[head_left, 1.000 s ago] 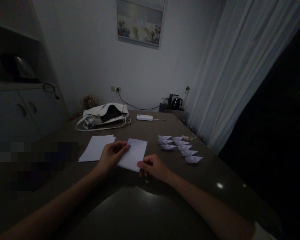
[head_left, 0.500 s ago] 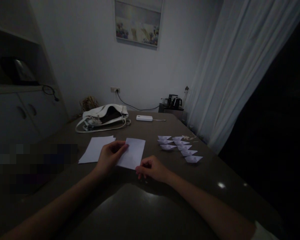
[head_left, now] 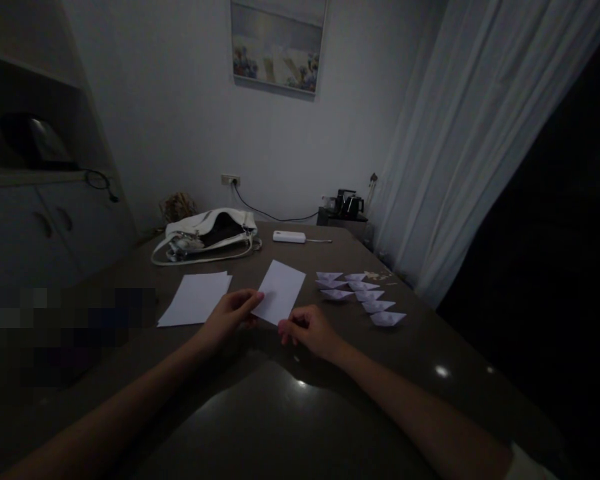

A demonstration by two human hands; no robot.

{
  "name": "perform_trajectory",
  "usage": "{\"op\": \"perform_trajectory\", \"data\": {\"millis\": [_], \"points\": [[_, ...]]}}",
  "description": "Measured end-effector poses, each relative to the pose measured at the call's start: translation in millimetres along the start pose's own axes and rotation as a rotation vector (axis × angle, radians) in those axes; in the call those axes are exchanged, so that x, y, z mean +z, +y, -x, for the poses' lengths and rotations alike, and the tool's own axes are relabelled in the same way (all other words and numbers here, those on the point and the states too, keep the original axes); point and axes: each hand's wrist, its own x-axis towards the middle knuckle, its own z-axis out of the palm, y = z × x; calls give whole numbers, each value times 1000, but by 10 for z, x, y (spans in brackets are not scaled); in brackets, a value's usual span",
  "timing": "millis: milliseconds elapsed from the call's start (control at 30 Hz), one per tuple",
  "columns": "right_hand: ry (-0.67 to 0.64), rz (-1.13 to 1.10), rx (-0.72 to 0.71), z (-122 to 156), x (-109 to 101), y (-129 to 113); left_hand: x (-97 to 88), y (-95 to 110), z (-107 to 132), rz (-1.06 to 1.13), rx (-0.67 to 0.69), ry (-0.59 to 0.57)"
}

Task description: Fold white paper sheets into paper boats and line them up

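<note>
A white sheet of paper is held up at a slant over the dark table. My left hand pinches its left edge between thumb and fingers. At the lower right corner, the fingertips of my right hand are closed on the same sheet. A stack of white paper lies flat on the table to the left, just beyond my left hand. Several folded paper boats stand in two rows to the right, past my right hand.
A white handbag lies at the far left of the table. Near the back edge is a white power bank with a short cable. Small scraps lie beside the boats. A curtain hangs along the right.
The sheet has turned clockwise and shifted slightly right and away from me. My left hand has moved to a lower point on its left edge; my right hand has shifted slightly right with the corner.
</note>
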Motion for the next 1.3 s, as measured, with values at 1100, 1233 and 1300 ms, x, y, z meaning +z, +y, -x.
{"op": "perform_trajectory", "data": {"millis": [1100,1233,1300], "points": [[-152,-36,85,35,44,-3,150,-123,91,14,-77,-425],[-64,34,36,13,-26,-34,132,-106,92,-10,-95,-385],[-4,35,28,-8,-72,-45,115,-93,93,-26,-100,-379]]}}
